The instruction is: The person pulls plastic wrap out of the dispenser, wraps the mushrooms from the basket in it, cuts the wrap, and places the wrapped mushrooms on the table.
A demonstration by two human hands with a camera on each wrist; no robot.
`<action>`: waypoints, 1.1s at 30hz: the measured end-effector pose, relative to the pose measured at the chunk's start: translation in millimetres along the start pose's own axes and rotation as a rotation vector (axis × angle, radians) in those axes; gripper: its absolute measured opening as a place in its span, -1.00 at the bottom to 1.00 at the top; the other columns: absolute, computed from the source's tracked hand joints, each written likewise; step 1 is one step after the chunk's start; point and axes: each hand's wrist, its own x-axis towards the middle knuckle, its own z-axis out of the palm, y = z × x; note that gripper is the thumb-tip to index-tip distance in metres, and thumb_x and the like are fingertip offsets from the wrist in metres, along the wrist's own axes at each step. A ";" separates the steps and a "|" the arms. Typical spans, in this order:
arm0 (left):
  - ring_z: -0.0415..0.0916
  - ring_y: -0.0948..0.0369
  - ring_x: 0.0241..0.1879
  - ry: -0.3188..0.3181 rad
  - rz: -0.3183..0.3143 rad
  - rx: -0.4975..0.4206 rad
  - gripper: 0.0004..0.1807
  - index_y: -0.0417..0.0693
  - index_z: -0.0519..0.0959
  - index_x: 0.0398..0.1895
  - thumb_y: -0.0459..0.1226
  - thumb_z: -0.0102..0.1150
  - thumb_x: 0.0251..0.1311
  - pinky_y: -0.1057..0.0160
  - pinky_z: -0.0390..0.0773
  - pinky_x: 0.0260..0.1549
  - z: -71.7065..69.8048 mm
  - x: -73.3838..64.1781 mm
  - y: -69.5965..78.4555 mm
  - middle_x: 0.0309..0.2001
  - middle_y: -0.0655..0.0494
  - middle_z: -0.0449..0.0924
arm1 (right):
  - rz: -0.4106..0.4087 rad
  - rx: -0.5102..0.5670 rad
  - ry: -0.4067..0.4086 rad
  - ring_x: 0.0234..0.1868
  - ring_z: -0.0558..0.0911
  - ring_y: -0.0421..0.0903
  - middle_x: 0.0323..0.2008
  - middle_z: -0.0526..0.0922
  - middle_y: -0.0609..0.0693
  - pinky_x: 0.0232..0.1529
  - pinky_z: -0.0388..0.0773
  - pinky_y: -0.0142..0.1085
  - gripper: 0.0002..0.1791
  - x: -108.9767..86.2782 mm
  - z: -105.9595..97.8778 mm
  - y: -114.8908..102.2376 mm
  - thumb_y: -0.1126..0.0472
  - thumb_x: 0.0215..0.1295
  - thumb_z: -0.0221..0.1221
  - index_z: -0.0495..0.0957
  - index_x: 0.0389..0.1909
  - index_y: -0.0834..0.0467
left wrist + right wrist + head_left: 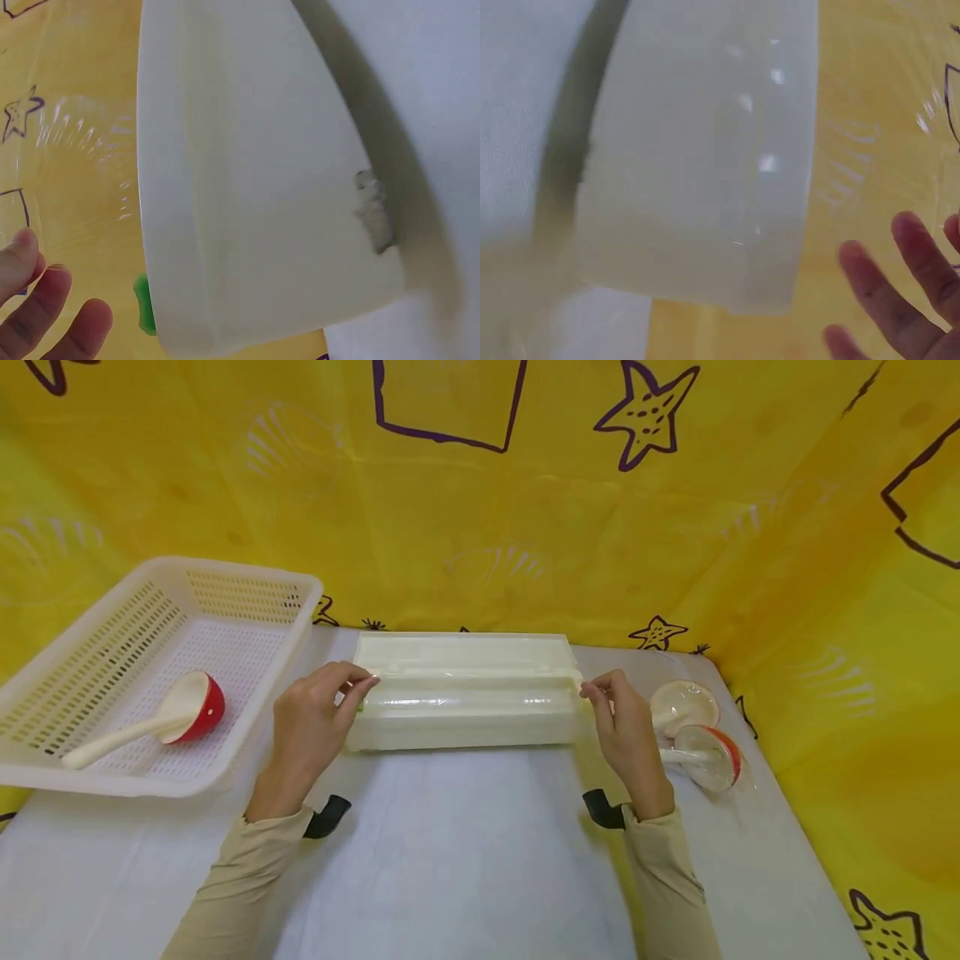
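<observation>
A long cream cling film dispenser [465, 731] lies across the table with its lid [465, 650] raised at the back and a shiny roll of cling film [472, 700] inside. At the left end, my left hand [311, 718] pinches the film's edge between thumb and forefinger. My right hand [626, 735] pinches the same edge at the opposite end. Both wrist views show the other fingers spread beside the dispenser's front wall [255, 165]. A small green piece [144, 305] sticks out at its left end.
On the left stands a white perforated basket [247, 739] with a red-and-cream ladle [202, 710] in it. Two more ladles lie at right, one behind [684, 703] and one in front [708, 760], with shiny film over them. A yellow patterned cloth [480, 510] hangs behind.
</observation>
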 end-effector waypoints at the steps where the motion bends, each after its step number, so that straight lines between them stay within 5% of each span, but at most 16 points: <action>1: 0.60 0.08 -0.52 0.002 -0.003 -0.006 -0.87 -0.17 0.67 -0.36 -0.30 0.42 0.11 0.13 0.42 -0.60 -0.4 0.3 0.2 -0.47 0.00 0.68 | -0.011 -0.013 0.021 -0.17 0.73 0.21 -0.26 0.71 0.25 -0.14 0.59 0.02 -0.87 0.1 0.3 -0.7 0.33 0.39 0.15 0.46 -0.20 0.35; 14: 0.61 0.08 -0.51 0.006 -0.014 -0.026 -0.87 -0.17 0.67 -0.35 -0.32 0.42 0.10 0.14 0.42 -0.60 0.5 2.7 -0.5 -0.48 -0.01 0.66 | -0.102 -0.068 0.096 -0.34 0.66 0.04 -0.34 0.71 0.19 -0.23 0.65 -0.06 -0.88 10.2 -2.1 -2.6 0.32 0.31 0.24 0.58 -0.25 0.33; 26: 0.54 0.09 -0.54 -0.001 -0.011 -0.014 -0.86 -0.17 0.66 -0.34 -0.28 0.39 0.15 0.17 0.35 -0.61 -2.0 17.0 -3.7 -0.45 -0.02 0.67 | -0.141 -0.071 0.097 -0.35 0.69 0.02 -0.35 0.74 0.16 -0.28 0.48 -0.58 -0.86 33.3 -5.0 -4.6 0.29 0.34 0.22 0.62 -0.24 0.32; 33: 0.49 0.10 -0.55 -0.042 -0.034 -0.017 -0.86 -0.16 0.66 -0.30 -0.24 0.34 0.22 0.20 0.33 -0.58 0.8 30.9 -10.0 -0.41 -0.02 0.69 | -0.113 -0.054 0.078 -0.35 0.74 0.09 -0.37 0.73 0.19 -0.42 0.45 -0.47 -0.83 47.6 -1.6 -2.6 0.25 0.42 0.15 0.60 -0.24 0.32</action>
